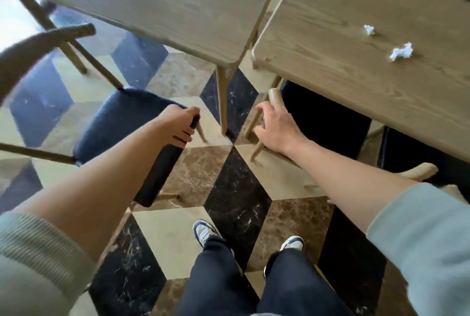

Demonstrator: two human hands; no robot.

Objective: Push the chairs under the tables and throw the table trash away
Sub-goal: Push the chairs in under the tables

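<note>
The left hand [181, 124] is clenched on the near edge of a dark padded chair seat [122, 122], fingers curled under the rim. That left chair [76, 102] stands pulled out, beside the left desk [152, 2] rather than under it, its curved wooden backrest blurred at far left. The right hand [276, 127] wraps the rounded wooden end of the backrest on the right chair [277, 98], whose dark seat already sits mostly beneath the right desk [343, 81].

These chairs look like rigid wood frames with cushioned seats, probably light enough to slide one-handed. The polished tile floor [241, 201] should let the legs glide, though they may catch on the desk legs. The backrest top or the seat rim gives the firmest hold.

Two crumpled white tissues [401, 52] lie on the right desk, near each other. They are soft and nearly weightless, best pinched or scooped into the palm.

No brand, label or legible writing shows anywhere.
</note>
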